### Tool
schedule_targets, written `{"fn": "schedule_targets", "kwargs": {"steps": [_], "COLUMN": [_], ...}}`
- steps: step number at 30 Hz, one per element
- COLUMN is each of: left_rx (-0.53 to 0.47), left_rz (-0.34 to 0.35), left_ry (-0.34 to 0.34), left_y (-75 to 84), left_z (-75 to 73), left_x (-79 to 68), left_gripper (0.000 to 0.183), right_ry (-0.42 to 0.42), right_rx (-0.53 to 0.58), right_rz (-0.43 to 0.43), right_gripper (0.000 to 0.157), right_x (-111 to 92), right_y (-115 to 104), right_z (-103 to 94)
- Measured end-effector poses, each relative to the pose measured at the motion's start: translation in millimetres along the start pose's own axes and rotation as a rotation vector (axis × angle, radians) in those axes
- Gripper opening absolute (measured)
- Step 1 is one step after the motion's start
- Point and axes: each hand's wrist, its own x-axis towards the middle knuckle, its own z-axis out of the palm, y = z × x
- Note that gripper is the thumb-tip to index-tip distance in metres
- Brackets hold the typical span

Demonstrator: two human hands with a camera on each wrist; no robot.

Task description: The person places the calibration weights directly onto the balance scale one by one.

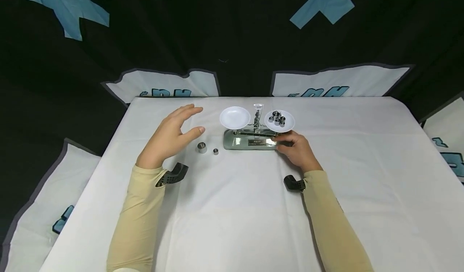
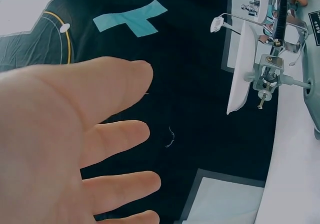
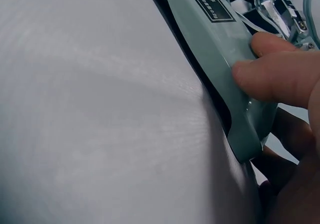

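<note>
A grey-green balance scale [image 1: 239, 141] stands on the white table, with its nameplate facing the near side. My right hand [image 1: 298, 148] grips the right end of its base, thumb [image 3: 272, 78] on the front face and the other fingers round the end and behind. Several metal weights [image 1: 276, 117] sit in the right pan [image 1: 290, 121]; the left pan [image 1: 235, 117] holds nothing. My left hand [image 1: 169, 137] is raised over the table left of the scale, fingers extended and thumb apart, holding nothing. Below and right of it stand a larger weight [image 1: 201, 147] and a smaller weight [image 1: 215, 151].
A white cloth covers the table [image 1: 232, 223]. Dark curtains [image 1: 232, 30] with blue tape [image 1: 322, 2] hang behind its far edge. Each wrist carries a black strap-on camera mount [image 1: 174, 174]. The scale's beam and central post [image 1: 257, 117] rise between the pans.
</note>
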Motion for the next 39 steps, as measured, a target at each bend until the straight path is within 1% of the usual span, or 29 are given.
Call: {"fn": "schedule_targets", "kwargs": {"steps": [4,8,15,21,27,36,39], "left_rx": [0.006,0.005,0.002,0.002,-0.006,0.001,-0.014], "left_rz": [0.006,-0.003,-0.014,0.0,-0.008,0.006,0.008], "left_ry": [-0.005,-0.012,-0.017,-0.008,-0.002,-0.002,0.007], "left_y": [0.3,0.0,-0.3,-0.4,-1.2,-0.8,-2.7], "left_z": [0.8,0.4,-2.2,-3.9,-3.8,-4.2,-3.7], "left_x": [2.2,1.8,-0.6,-0.9,-1.7,-1.1,-0.5], "left_gripper": [0.056,0.057,0.057,0.057,0.057,0.057,0.057], "right_ry": [0.01,0.013,0.009,0.01,0.005,0.002,-0.001], "right_rx": [-0.01,-0.006,0.007,-0.006,0.003,0.024,0.026], "right_rz": [-0.023,-0.029,-0.009,0.007,0.002,0.011,0.015], "right_gripper": [0.024,0.024,0.024,0.024,0.023,0.023,0.024], "right_x": [-0.9,-1.1,0.4,0.9,0.7,1.2,1.5], "right_y": [1.2,0.6,-0.1,-0.1,0.0,-0.2,1.2], "right_z": [-1.2,-2.0,-1.6,-2.1,-3.6,-5.2,-5.6]}}
